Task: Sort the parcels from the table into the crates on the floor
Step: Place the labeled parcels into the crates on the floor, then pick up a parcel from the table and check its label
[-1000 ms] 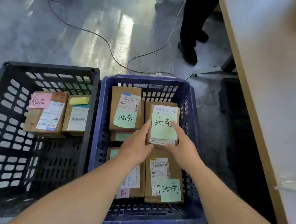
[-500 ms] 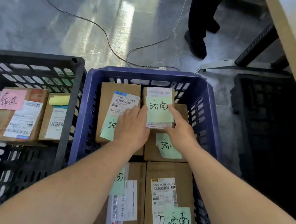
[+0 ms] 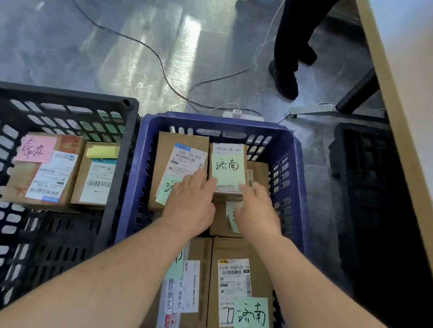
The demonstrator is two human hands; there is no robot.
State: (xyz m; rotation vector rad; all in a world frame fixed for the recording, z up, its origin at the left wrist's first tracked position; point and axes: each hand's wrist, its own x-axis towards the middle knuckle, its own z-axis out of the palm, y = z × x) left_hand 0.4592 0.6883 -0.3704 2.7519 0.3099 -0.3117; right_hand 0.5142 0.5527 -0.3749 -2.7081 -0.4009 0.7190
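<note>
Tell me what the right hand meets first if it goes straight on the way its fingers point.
The small parcel with the green note: the right hand touches its near edge with its fingertips. Beyond that, probably the far wall of the blue crate.

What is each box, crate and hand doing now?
blue crate, on floor, several parcels inside
black crate, on floor, two parcels inside
small parcel, resting atop other parcels in blue crate
left hand, fingers straight, touching small parcel
right hand, fingers straight, touching small parcel
</note>
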